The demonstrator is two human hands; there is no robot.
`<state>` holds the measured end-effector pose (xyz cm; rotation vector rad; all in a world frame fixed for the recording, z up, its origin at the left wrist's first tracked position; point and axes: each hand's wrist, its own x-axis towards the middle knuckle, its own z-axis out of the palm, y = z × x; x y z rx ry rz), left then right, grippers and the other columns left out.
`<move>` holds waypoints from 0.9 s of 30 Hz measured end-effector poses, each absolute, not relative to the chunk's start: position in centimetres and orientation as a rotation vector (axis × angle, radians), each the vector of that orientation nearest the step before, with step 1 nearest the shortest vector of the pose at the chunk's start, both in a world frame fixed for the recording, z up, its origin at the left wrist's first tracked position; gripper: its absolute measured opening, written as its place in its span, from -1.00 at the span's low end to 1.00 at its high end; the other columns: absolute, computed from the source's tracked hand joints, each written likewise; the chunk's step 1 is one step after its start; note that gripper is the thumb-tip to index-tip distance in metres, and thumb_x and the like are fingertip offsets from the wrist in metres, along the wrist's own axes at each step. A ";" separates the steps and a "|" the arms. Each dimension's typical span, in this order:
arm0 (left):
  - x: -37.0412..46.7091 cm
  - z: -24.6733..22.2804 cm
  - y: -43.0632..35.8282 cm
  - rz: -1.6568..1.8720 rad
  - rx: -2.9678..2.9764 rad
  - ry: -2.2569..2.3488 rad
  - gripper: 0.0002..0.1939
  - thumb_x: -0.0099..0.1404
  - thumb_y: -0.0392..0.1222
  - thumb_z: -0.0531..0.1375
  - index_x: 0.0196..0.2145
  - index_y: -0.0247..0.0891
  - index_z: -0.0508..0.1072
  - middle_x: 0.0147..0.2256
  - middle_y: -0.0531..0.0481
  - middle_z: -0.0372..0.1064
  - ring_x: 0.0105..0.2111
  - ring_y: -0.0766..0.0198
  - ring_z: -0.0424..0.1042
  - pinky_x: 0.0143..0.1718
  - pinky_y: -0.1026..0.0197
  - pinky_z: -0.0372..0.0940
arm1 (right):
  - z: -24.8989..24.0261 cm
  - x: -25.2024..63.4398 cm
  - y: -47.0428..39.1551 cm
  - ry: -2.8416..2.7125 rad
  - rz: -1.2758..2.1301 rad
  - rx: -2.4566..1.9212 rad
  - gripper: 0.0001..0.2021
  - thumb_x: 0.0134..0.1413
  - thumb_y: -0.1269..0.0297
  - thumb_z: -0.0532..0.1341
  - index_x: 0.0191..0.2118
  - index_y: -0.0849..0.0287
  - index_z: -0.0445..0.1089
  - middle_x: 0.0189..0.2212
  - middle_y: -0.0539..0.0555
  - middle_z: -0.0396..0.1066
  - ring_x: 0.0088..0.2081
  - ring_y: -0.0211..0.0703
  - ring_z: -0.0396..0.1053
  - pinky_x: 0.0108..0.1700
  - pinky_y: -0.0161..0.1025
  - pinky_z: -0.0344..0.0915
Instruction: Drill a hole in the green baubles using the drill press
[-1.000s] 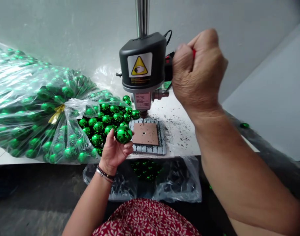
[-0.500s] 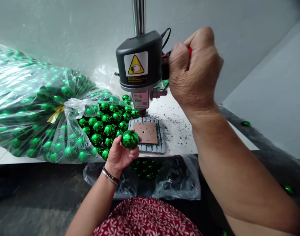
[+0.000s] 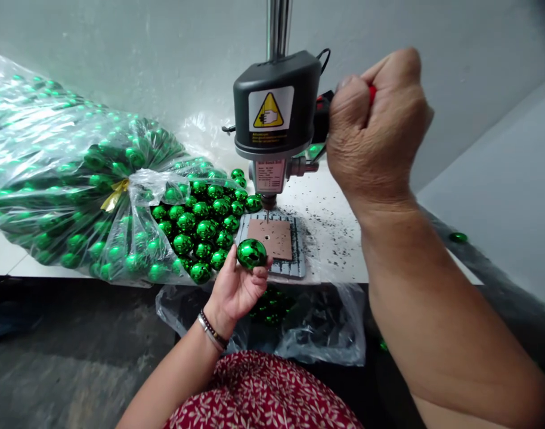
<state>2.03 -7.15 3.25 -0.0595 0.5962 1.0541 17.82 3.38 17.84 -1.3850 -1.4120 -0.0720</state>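
Head view: the shiny green ball bauble [image 3: 251, 254] sits in my left hand [image 3: 239, 292], its thumb and fingers closed around the sides, in front of the near left corner of a tan board [image 3: 279, 238]. I cannot tell whether it touches that board, but it is not under the drill bit [image 3: 268, 215], and I see no hole on the side facing me. The board, with one hole through it, lies on the slotted grey base [image 3: 299, 262] of the bench drill [image 3: 275, 98]. My right hand [image 3: 382, 131] has its fingers wrapped around the drill's handle [image 3: 372, 95], held high at the right. Dark shavings [image 3: 317, 229] litter the counter [image 3: 344, 262], so I judge some drilling is done; this bauble's turn looks undone. Left of the base, loose green baubles [image 3: 205, 229] spill beside a big tied plastic bag [image 3: 53, 179] full of them. Below the counter edge, an open plastic bag [image 3: 348, 333] shows more green baubles. I cannot tell which of all these are drilled.
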 end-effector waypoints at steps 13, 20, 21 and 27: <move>2.2 3.1 -7.6 1.099 -0.201 0.510 -0.50 0.40 0.11 -0.09 -0.18 -0.43 0.38 -0.32 -0.20 0.35 -0.53 0.45 0.25 -0.60 0.42 0.22 | 17.4 18.0 3.6 -1.411 -0.115 -1.405 -0.73 0.20 0.16 0.00 -0.24 0.30 0.23 -0.40 0.01 0.19 -0.41 -0.47 0.01 -0.21 -0.35 -0.01; 1.9 2.4 -7.5 1.141 -0.185 0.486 -0.66 0.31 -0.01 0.12 -0.20 -0.40 0.40 -0.28 -0.22 0.39 -0.36 0.29 0.42 -0.45 0.38 0.32 | 16.9 18.1 3.8 -1.428 -0.165 -1.420 -0.63 0.21 0.08 -0.09 -0.19 0.30 0.25 -0.32 0.05 0.27 -0.28 -0.39 0.25 -0.17 -0.30 0.07; 1.9 2.2 -7.5 1.161 -0.147 0.501 -0.70 0.27 -0.05 0.18 -0.20 -0.37 0.40 -0.27 -0.19 0.41 -0.33 0.26 0.44 -0.43 0.37 0.33 | 16.9 18.2 3.8 -1.430 -0.178 -1.414 -0.63 0.21 0.08 -0.09 -0.20 0.31 0.25 -0.32 0.05 0.28 -0.29 -0.39 0.26 -0.17 -0.29 0.08; 1.9 1.5 -8.4 1.203 0.150 0.637 -0.56 0.00 -0.19 0.41 -0.15 -0.28 0.42 -0.29 -0.08 0.46 -0.29 0.19 0.49 -0.39 0.32 0.32 | 16.6 18.3 4.0 -1.427 -0.224 -1.340 -0.64 0.19 0.08 -0.06 -0.25 0.31 0.27 -0.40 0.04 0.27 -0.38 -0.41 0.19 -0.24 -0.32 0.07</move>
